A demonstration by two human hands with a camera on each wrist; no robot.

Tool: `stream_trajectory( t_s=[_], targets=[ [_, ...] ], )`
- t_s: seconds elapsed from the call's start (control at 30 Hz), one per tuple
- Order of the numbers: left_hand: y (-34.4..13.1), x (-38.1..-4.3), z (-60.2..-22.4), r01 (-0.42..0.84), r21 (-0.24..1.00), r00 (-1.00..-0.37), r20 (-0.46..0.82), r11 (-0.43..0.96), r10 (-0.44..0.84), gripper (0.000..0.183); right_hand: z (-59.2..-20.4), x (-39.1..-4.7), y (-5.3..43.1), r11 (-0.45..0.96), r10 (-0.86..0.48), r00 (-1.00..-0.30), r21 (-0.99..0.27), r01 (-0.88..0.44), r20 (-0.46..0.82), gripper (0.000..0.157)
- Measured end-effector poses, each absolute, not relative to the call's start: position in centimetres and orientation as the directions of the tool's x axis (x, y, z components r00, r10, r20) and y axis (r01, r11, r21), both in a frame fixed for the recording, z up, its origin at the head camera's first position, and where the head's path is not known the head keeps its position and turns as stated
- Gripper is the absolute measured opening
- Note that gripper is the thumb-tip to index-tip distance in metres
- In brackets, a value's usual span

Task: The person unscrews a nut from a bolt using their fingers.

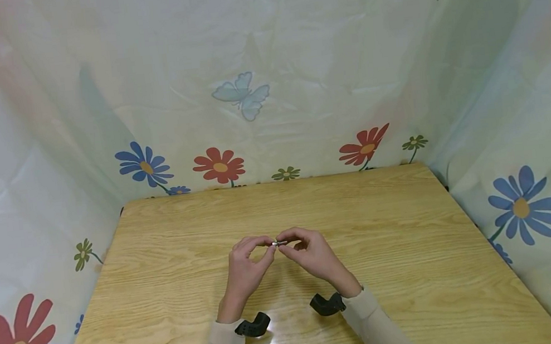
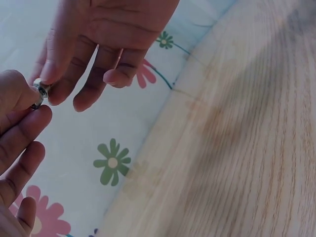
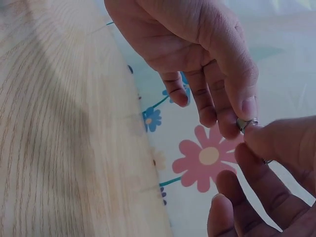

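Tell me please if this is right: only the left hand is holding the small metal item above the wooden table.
One part is wrong: the left hand is not alone. The right hand pinches the small metal item too, as the head view shows. It is indeed held above the wooden table.

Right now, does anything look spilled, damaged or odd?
Nothing stands out: no spill shows. The left hand and right hand pinch a metal part, too small to judge for damage, above the table.

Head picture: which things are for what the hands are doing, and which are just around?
For the job:
- small shiny piece, pinched by both hands
- left hand
- right hand

Just around:
- wooden table
- flowery cloth
- black wrist pieces
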State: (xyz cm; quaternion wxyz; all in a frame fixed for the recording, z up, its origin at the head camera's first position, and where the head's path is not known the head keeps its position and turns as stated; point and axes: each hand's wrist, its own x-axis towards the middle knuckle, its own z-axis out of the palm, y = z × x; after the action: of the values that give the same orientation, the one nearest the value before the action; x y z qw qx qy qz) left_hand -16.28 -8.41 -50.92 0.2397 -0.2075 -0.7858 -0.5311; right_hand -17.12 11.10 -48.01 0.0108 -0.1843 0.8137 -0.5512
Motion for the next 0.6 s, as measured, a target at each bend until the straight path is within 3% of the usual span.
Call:
stream_trajectory(
  t_s=[0.27, 0.43, 0.6],
  targets=[
    [-8.53, -16.27, -50.95, 0.543, 0.766, -0.826, 0.560, 0.345, 0.057, 0.012, -48.01, -17.05, 10.97, 0.290, -0.309, -0.924, -0.903, -0.316, 0.224, 0.027],
    [-8.53, -16.29, -51.00, 0.538, 0.766, -0.829, 0.557, 0.351, 0.056, 0.012, -47.88, -17.03, 10.94, 0.298, -0.265, -0.952, -0.926, -0.232, 0.153, 0.033],
    [-8.50, -16.33, -51.15, 0.552, 0.757, -0.820, 0.568, 0.349, 0.066, 0.012, -48.42, -17.12, 10.98, 0.301, -0.259, -0.960, -0.935, -0.187, 0.109, 0.028]
  ],
)
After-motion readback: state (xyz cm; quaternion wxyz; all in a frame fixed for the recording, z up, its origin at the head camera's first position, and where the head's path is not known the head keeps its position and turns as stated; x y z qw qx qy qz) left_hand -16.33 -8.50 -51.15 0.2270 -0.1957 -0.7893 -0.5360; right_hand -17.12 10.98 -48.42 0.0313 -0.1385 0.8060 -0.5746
